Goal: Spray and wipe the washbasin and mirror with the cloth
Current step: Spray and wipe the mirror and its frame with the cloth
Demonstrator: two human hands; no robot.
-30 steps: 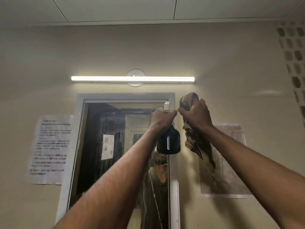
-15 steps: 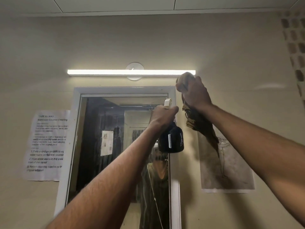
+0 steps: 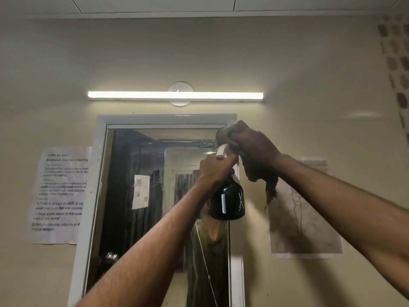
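My left hand (image 3: 215,168) was curled round the neck of the black spray bottle (image 3: 228,201), which hung below it in front of the mirror's right edge, its white nozzle showing above the fingers. Just beyond, my right hand (image 3: 256,147) gripped the bunched brown cloth (image 3: 257,173), blurred, up against the mirror (image 3: 155,196) at its top right corner, a tail of cloth dangling beside the bottle. Farther back, a printed notice (image 3: 59,196) was stuck to the wall left of the mirror, a paper sheet (image 3: 309,229) on its right, and a lit tube light (image 3: 174,95) above.
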